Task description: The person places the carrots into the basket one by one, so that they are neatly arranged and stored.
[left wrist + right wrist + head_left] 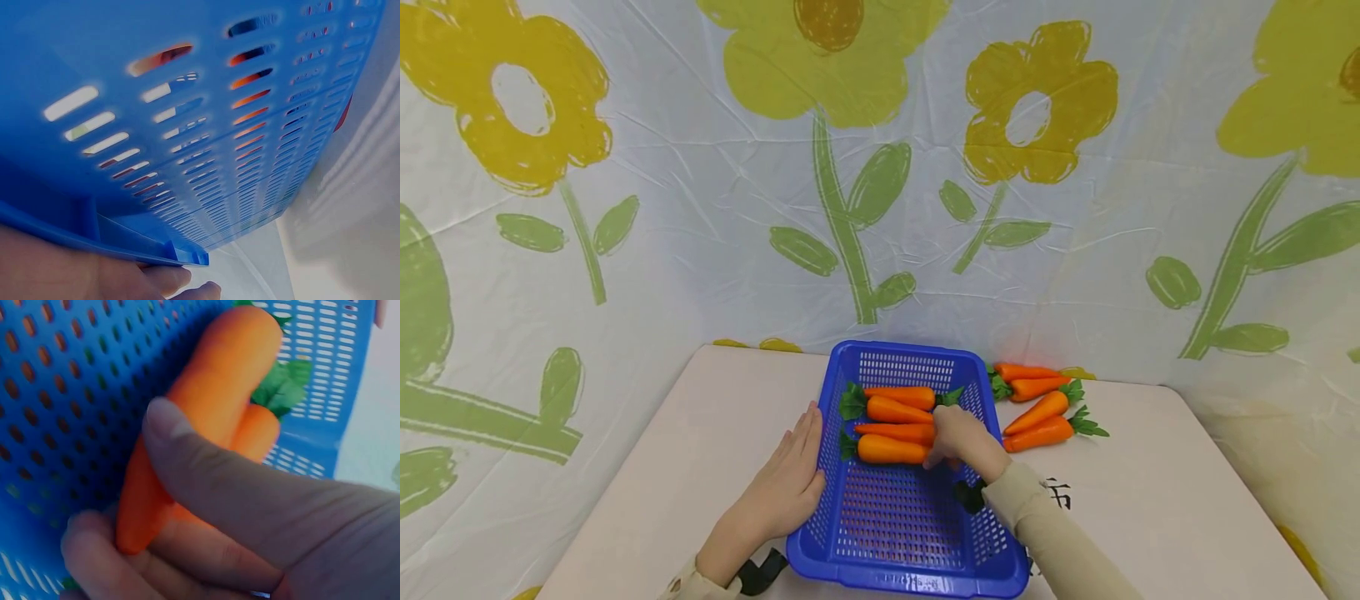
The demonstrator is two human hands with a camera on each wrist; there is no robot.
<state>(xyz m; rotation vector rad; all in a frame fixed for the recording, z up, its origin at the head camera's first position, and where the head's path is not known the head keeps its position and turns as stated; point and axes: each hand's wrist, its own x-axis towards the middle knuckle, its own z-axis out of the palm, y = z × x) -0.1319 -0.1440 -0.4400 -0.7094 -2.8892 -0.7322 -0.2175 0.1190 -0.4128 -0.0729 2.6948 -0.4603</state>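
A blue plastic basket (917, 577) with slotted walls stands in the middle of the table. Several orange carrots with green tops lie crosswise in it. My right hand (961, 437) reaches inside and holds the nearest carrot (891, 450) by its narrow end; in the right wrist view the thumb lies over this carrot (225, 375) and the fingers curl round its tip. Against the basket's left side rests my left hand (786, 492), fingers straight. The left wrist view shows its fingertips (200, 290) just under the basket's rim (125, 253).
Outside the basket, on the right, lie several more carrots (1037, 433), some close to its wall. The pale table (1180, 483) has black characters (1058, 493) on its surface. Behind it hangs a white cloth (700, 167) printed with yellow flowers.
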